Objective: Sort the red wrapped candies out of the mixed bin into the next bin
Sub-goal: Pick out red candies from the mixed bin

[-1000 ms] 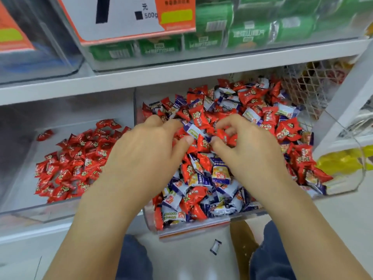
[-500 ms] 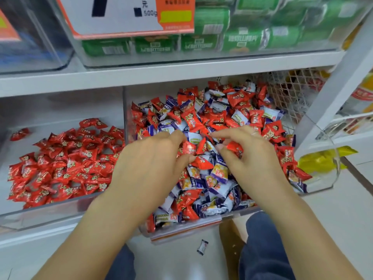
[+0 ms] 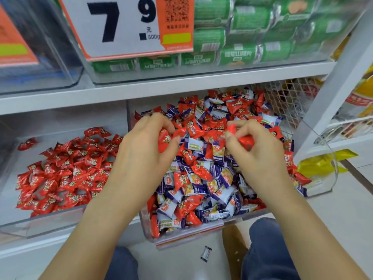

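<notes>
A clear mixed bin (image 3: 201, 229) on the lower shelf holds a heap of red wrapped candies (image 3: 238, 105) and purple-and-white candies (image 3: 214, 190). Both my hands are over its middle. My left hand (image 3: 145, 152) curls round red candies (image 3: 164, 139) held in its palm, thumb and fingers closed on them. My right hand (image 3: 256, 156) pinches a red candy (image 3: 245, 141) between thumb and fingers, with more red showing at its fingertips. To the left, the neighbouring clear bin (image 3: 40, 221) holds only red candies (image 3: 66, 170).
Above, a shelf (image 3: 141, 91) carries clear bins of green packets (image 3: 238, 55) and a price sign (image 3: 125, 27). A white upright post (image 3: 335, 93) and wire mesh (image 3: 290, 98) stand at the right. One purple candy (image 3: 205, 253) lies on the floor between my knees.
Both hands have shifted slightly farther into the mixed bin and drawn a little apart. The view has tilted upward, showing more of the upper shelf and sign.
</notes>
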Demonstrator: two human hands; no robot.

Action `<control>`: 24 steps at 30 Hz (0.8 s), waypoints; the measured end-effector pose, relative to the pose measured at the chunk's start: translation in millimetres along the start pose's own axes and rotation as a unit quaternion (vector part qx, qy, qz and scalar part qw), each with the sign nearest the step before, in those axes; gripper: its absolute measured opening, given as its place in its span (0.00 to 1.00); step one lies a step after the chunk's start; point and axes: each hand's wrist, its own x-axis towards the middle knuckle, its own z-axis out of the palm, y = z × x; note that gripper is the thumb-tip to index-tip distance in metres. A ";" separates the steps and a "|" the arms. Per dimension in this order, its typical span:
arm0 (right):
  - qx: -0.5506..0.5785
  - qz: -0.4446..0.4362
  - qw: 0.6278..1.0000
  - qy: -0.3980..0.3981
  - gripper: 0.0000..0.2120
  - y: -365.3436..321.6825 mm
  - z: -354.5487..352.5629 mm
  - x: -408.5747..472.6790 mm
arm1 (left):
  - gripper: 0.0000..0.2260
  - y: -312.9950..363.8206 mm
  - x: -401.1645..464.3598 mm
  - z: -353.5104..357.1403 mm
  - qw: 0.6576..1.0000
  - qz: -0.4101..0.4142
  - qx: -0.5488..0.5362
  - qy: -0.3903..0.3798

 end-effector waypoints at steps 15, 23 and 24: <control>-0.151 -0.019 0.984 -0.093 0.09 -0.9 4.1 10.6 | 0.14 8.6 5.0 5.5 0.966 0.052 0.204 -0.148; -0.299 -0.059 0.942 -0.141 0.22 -3.3 20.2 16.9 | 0.18 12.4 7.8 11.0 0.937 0.060 0.270 -0.214; -0.303 -0.061 0.943 -0.124 0.19 -1.9 21.0 18.1 | 0.17 13.2 8.0 13.3 0.936 0.064 0.277 -0.210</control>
